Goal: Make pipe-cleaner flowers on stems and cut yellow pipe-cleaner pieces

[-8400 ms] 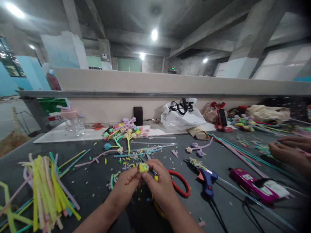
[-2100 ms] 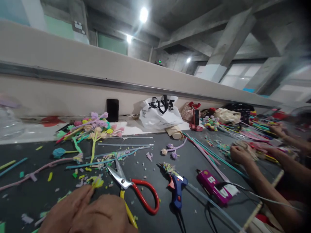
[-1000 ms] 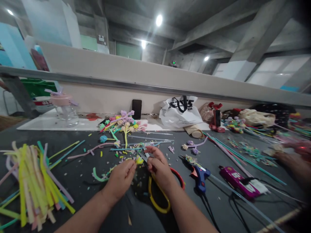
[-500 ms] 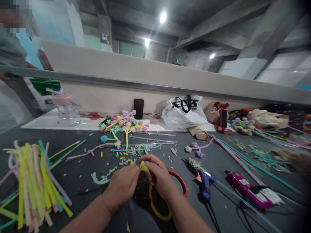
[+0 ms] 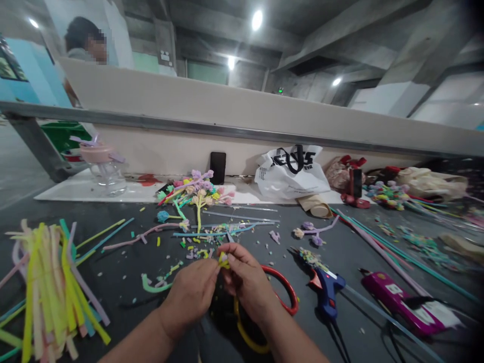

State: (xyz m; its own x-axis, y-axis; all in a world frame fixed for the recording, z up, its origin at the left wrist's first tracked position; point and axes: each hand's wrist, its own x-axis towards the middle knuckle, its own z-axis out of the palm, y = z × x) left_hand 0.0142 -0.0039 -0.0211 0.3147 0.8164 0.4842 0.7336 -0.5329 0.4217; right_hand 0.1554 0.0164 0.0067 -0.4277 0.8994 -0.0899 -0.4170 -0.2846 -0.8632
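My left hand (image 5: 193, 286) and my right hand (image 5: 247, 276) meet over the dark table, fingertips pinched together. Between them is a small yellow fuzzy piece (image 5: 224, 260), which looks like part of a pipe-cleaner flower; most of it is hidden by the fingers. Scissors with a red and yellow handle (image 5: 290, 294) show below and behind my right hand, their blade tip poking out past its fingers. Whether that hand also grips the scissors I cannot tell. Colourful fuzzy clippings (image 5: 204, 250) lie just beyond my fingertips.
Pipe-cleaner strips (image 5: 51, 287) are bundled at left. A blue glue gun (image 5: 328, 291) and a purple one (image 5: 401, 300) lie at right, with cords. Finished fuzzy flowers (image 5: 198, 189), a phone (image 5: 218, 168), a white bag (image 5: 291, 174) and a jar (image 5: 106, 174) are along the back.
My hands stay pinched on the yellow piece, with only a slight shift. The view has turned a little. A person at the back left now shows farther right, and a hand at the right edge is gone.
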